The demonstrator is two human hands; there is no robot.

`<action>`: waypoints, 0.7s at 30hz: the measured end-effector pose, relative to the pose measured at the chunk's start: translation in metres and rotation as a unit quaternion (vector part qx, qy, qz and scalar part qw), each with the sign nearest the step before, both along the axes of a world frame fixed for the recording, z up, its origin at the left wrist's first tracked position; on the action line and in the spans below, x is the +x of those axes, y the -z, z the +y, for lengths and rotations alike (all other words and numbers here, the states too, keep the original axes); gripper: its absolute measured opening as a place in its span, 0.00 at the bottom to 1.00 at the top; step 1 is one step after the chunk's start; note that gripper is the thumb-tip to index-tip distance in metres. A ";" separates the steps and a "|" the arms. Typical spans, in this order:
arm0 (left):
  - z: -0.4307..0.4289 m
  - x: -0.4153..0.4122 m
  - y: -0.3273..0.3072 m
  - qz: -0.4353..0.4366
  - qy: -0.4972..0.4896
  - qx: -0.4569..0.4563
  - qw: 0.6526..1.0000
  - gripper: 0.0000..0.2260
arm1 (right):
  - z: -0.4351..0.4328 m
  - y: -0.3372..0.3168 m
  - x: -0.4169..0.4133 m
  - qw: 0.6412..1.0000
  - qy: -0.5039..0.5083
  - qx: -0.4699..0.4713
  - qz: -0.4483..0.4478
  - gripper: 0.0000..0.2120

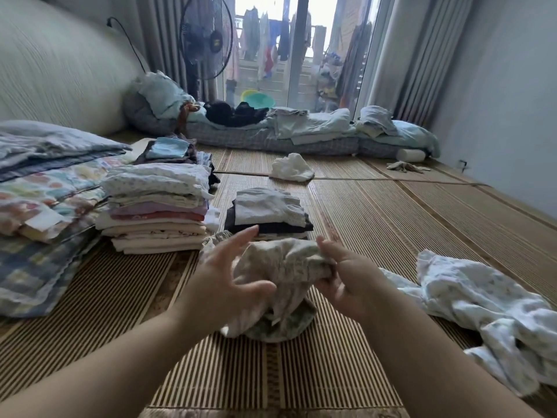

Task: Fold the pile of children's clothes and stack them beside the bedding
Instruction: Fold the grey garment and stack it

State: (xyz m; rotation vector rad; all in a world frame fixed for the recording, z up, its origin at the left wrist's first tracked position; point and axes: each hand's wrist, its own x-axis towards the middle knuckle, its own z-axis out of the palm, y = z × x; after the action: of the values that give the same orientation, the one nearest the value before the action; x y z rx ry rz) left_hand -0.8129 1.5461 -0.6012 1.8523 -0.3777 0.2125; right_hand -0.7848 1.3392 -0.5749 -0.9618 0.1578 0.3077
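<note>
- Woven mat below: right hand pinches a crumpled patterned garment, left hand spread-fingered against it.
- Likely best shaken flat, seams matched, before folding.
- Folded stacks sit just beyond, beside bedding.

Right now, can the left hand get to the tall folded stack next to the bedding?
Probably yes. The left hand is open by the patterned garment that the right hand pinches. The tall folded stack sits just ahead and left of it, with only bare woven mat between.
</note>
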 end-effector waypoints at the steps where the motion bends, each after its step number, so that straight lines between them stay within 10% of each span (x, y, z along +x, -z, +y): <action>1: -0.008 -0.002 0.001 -0.032 0.015 0.038 0.999 0.39 | 0.001 0.002 0.000 0.999 -0.025 -0.028 -0.010 0.12; 5: -0.024 0.004 0.007 -0.132 -0.062 0.203 0.968 0.30 | 0.009 0.002 -0.006 0.989 -0.104 -0.069 -0.078 0.12; 8: -0.024 0.015 0.005 -0.016 -0.087 0.063 0.994 0.12 | 0.008 0.007 -0.012 0.957 -0.137 -0.194 -0.169 0.24; 14: -0.023 0.015 -0.007 0.119 0.122 -0.171 0.971 0.10 | 0.015 0.024 -0.024 0.880 -0.073 -0.359 -0.301 0.16; 21: -0.019 0.001 -0.029 0.027 0.004 -0.059 0.998 0.05 | 0.013 0.026 -0.029 0.675 0.009 -0.657 -0.335 0.04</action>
State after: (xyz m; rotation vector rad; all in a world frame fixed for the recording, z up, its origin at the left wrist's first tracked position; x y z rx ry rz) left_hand -0.8120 1.5266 -0.5725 1.7372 -0.3285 0.1749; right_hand -0.8136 1.3520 -0.6006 -2.4585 -0.3705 -0.2968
